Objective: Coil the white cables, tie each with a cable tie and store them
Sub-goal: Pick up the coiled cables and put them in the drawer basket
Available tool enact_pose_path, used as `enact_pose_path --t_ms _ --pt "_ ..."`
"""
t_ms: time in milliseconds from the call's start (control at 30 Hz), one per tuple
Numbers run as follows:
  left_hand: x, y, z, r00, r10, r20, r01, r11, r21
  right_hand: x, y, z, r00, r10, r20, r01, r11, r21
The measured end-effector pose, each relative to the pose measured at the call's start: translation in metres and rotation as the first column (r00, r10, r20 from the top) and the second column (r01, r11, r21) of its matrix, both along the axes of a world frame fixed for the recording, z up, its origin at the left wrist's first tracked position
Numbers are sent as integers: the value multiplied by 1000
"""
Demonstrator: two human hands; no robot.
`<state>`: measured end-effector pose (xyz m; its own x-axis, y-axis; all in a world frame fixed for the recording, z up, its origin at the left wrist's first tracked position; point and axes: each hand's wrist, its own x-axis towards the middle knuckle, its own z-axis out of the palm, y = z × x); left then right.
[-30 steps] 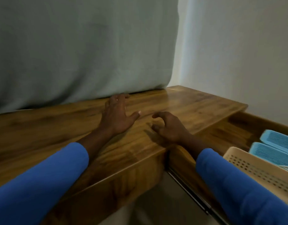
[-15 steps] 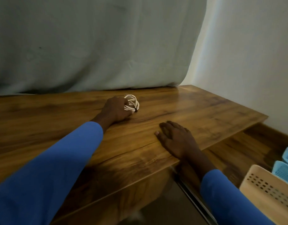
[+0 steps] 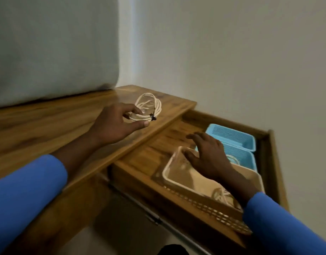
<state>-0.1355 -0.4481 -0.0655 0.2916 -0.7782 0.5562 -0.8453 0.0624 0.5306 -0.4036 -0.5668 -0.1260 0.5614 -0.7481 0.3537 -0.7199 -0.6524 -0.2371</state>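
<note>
My left hand [image 3: 116,124] pinches a coiled white cable [image 3: 149,107] bound with a small black tie [image 3: 153,117], holding it just above the wooden table top [image 3: 48,122] near its right end. My right hand [image 3: 207,157] hovers with spread fingers over a beige perforated basket [image 3: 178,173] in the open drawer [image 3: 158,144]. Another coiled white cable [image 3: 222,196] lies in that basket, partly hidden by my right forearm. A bit of white cable [image 3: 232,160] shows in the nearer blue basket.
Two blue baskets [image 3: 232,137] sit at the drawer's far right end. A grey cloth [image 3: 53,46] hangs behind the table, and a pale wall [image 3: 232,61] stands close on the right. The drawer's metal rail [image 3: 154,218] juts out below.
My left hand took the tied coil off the table and carried it right. My right hand left the table top and moved over the beige basket. My view swung right to the drawer.
</note>
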Motion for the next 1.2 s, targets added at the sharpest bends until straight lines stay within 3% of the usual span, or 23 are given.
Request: enact_pose_path --t_ms 100,200,300,567,733,933,1133,1200 --pt "-72 -66 -8 990 -133 -53 136 989 62 -90 -23 -12 958 -261 -115 262 965 -4" --pt "-133 -137 -25 980 -193 -48 198 970 140 -145 -31 -26 901 -381 -208 400 915 58" --pt "-180 -204 -42 973 -219 -71 230 944 235 -158 -34 -32 904 -397 -156 420 892 167" --pt "-245 -309 -69 970 -175 167 78 880 469 -161 -39 -41 914 -397 -90 407 891 200" --pt "-267 -338 -87 976 -140 166 41 870 491 -163 -41 -42 911 -394 -120 411 891 192" --pt "-264 -362 -110 944 -303 132 113 670 733 -163 -43 -42 912 -388 -132 409 888 210" --pt "-267 -298 -78 903 -412 122 252 739 624 -162 -42 -37 914 -406 -22 400 887 232" --pt "-272 -254 -61 864 -493 106 362 753 550 -164 -43 -36 905 -414 100 375 885 275"
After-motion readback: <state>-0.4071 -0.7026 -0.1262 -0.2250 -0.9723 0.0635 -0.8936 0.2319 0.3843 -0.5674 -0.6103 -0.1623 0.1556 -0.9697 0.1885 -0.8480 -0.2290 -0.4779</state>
